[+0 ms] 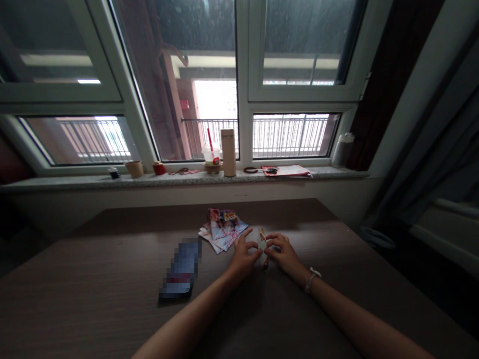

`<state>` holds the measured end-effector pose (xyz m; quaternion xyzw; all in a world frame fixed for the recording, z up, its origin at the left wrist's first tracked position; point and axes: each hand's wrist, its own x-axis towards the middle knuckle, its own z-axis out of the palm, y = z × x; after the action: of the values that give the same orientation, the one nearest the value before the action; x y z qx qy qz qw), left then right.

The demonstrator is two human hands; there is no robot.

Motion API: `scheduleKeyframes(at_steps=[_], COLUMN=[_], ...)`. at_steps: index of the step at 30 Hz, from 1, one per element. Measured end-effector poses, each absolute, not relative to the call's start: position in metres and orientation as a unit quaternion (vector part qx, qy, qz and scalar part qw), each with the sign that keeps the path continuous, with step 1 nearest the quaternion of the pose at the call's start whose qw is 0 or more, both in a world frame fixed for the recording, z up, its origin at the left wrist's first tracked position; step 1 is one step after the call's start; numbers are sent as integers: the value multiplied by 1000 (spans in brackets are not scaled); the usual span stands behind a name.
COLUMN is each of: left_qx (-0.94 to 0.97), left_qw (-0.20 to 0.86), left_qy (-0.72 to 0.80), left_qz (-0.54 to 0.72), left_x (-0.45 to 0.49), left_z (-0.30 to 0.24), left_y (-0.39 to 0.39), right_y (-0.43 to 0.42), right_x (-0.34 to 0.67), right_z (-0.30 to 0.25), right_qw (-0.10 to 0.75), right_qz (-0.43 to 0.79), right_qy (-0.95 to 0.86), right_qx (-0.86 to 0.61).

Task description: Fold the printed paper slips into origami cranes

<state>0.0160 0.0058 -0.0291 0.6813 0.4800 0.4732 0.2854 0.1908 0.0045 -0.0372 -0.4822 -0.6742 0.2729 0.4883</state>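
Note:
Between my two hands, a small piece of printed paper (262, 239), pale with red and yellow marks, is held upright just above the table. My left hand (245, 257) pinches its left side with thumb and fingers. From the right, the thumb and fingertips of my right hand (284, 254) close on its other side. The paper's lower end hangs below my thumbs, and its exact folds are too small to make out. Just beyond my left hand, several colourful printed sheets (226, 227) lie in an overlapping pile.
A phone (181, 269) with a blurred screen lies left of my left forearm on the dark wooden table (93, 279). Along the windowsill (179, 182) stand a tan bottle (228, 154), a cup with a red straw (212, 155), a paper cup (133, 169) and scissors (270, 170).

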Motion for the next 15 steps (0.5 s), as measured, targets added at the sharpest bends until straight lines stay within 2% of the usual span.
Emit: scheduleKeyframes(at_steps=[9, 15], left_qx=[655, 658], left_qw=[287, 291], left_qy=[508, 508], left_qz=[480, 473], left_x=[14, 15], left_z=[-28, -27], left_y=[9, 6], right_y=[5, 3], right_x=[190, 190], right_z=[-37, -35], right_qw=[517, 499], right_qz=[263, 265], right_qy=[-650, -663], right_qx=[-491, -491])
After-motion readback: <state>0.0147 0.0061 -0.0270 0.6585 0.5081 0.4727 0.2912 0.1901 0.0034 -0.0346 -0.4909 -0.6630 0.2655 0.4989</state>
